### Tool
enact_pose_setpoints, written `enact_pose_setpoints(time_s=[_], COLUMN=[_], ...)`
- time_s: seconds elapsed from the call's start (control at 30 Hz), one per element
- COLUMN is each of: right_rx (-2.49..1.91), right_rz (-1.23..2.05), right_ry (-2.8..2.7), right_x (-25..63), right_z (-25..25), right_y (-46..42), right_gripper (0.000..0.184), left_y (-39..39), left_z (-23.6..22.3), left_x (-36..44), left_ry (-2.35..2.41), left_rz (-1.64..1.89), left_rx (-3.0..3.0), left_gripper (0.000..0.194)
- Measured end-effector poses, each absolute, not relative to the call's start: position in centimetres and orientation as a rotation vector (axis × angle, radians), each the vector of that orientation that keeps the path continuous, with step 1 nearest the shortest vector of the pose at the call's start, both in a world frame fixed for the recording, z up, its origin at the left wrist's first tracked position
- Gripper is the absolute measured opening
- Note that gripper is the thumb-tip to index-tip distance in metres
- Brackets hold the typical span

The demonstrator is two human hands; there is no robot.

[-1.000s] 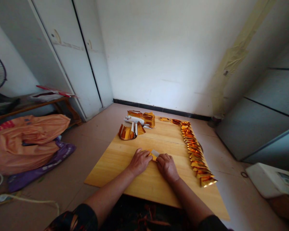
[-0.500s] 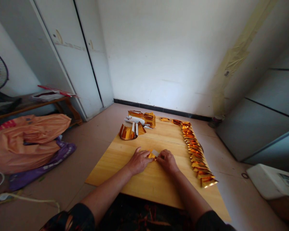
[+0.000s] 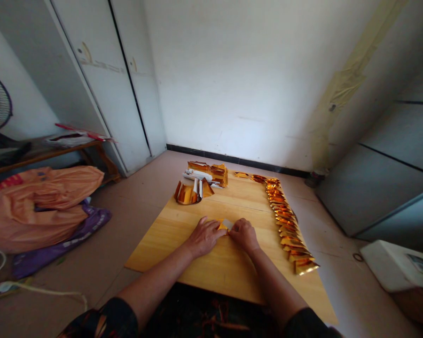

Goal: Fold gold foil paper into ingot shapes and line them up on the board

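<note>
A small sheet of gold foil paper (image 3: 224, 226) with a greyish-white patch lies on the wooden board, partly folded. My left hand (image 3: 205, 236) rests on its left side, fingers bent and closed on the edge. At the other side, my right hand (image 3: 244, 233) pinches the paper's right edge with the fingertips. Both hands cover parts of the sheet, so its full shape is hidden. Along the board's right side runs a long overlapping row of folded gold paper pieces (image 3: 287, 225).
The wooden board (image 3: 162, 239) has stacked gold sheets (image 3: 218, 174) and curved gold sheets (image 3: 188, 193) at its far left. Orange and purple bags (image 3: 45, 206) lie on the floor to the left. A white box (image 3: 391, 265) stands at the right, near a grey cabinet (image 3: 384, 188).
Both hands stay at the same spot on the gold paper. My right hand and forearm have shifted very slightly left; the rest looks the same.
</note>
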State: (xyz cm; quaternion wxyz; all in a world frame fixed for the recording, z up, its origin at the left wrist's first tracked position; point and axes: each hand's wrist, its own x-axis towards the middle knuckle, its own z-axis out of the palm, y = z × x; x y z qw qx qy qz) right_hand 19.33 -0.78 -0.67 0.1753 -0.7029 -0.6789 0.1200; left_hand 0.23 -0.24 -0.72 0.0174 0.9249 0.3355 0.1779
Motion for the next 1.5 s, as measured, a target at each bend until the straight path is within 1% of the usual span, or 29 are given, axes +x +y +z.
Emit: enact_pose_setpoints(time_s=[0.2,0.37,0.47,0.6,0.7,0.8,0.93,1.0,1.07,1.23,1.4,1.5], right_rx=[-1.925,-1.819,-1.784,-1.882,-1.963,-1.984,-1.794,-1.663,-1.583,-1.635,-1.553,-1.428], right_rz=[0.356,0.423,0.472,0.424,0.322,0.322,0.408,0.376,0.295,0.176,0.233,0.338], right_ry=[-1.907,-1.871,-1.846,-1.812,-1.814,-1.817,-1.931,-2.017,-2.08,-2.166,-2.249,-2.277], right_x=[19.7,20.9,21.4,20.4,19.4,19.3,20.9,21.6,21.7,19.9,18.4,19.2], right_z=[-1.2,-2.2,-2.4,-2.1,-1.7,-1.7,-2.0,-2.1,-1.9,-0.9,-0.7,-1.2], right_y=[-0.8,-0.3,0.1,0.0,-0.2,-0.1,0.0,-0.4,-1.3,-4.1,-5.4,-5.1], right_gripper=[0.005,0.018,0.02,0.01,0.015,0.016,0.019,0.022,0.024,0.02,0.018,0.019], left_y=[-0.2,-0.2,-0.2,-0.2,-0.2,-0.2,-0.5,-0.6,-0.7,-0.2,1.2,2.0], left_z=[-1.4,-0.7,-0.6,-0.6,-0.5,-0.3,-0.1,-0.2,-0.6,-1.5,-1.5,-1.3], left_x=[0.0,0.3,0.4,0.5,0.4,0.5,1.3,2.0,2.6,2.8,1.6,1.0], left_ry=[1.058,1.067,1.073,1.078,1.082,1.09,1.184,1.266,1.343,1.432,1.367,1.288], left_rz=[0.56,0.52,0.524,0.491,0.477,0.478,0.511,0.551,0.605,0.705,0.56,0.459], left_rx=[2.889,2.859,2.849,2.851,2.855,2.835,2.73,2.659,2.593,2.456,2.37,2.358], left_gripper=[0.029,0.027,0.028,0.03,0.03,0.029,0.018,0.013,0.013,0.005,0.01,0.016])
